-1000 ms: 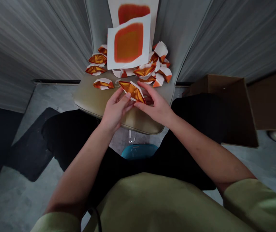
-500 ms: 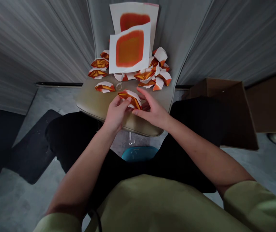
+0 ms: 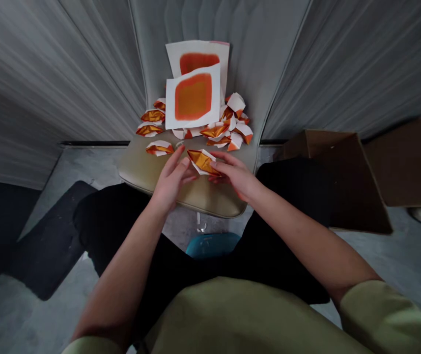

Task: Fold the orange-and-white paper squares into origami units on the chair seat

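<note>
Near the frame's centre, the right hand [image 3: 238, 178], forearm slanting in from the lower right, grasps a gold-and-white folded paper ingot [image 3: 203, 161] by one end, thumb uppermost. The left hand [image 3: 168, 186] has its fingers released, loosely parted beside the other tip.

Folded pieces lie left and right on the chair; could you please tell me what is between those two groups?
In the head view, white sheets with orange patches are between the left group and the right group, with more folded paper showing below.
</note>
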